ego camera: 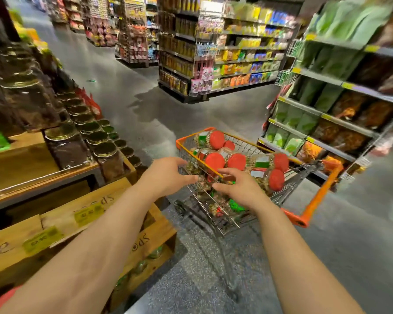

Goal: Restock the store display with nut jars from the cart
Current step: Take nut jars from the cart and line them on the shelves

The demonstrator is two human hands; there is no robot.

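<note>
Both my arms reach toward the cart (313, 207), a wire basket with orange rim. My left hand (166, 175) hovers at its near-left edge, fingers spread and released, grasping nothing. My right hand (238, 186) lies over the near rim, fingers relaxed; whether it touches a jar I cannot tell. The nut jars (213, 160) with red lids lie piled inside. The wooden display (61, 220) stands left.
</note>
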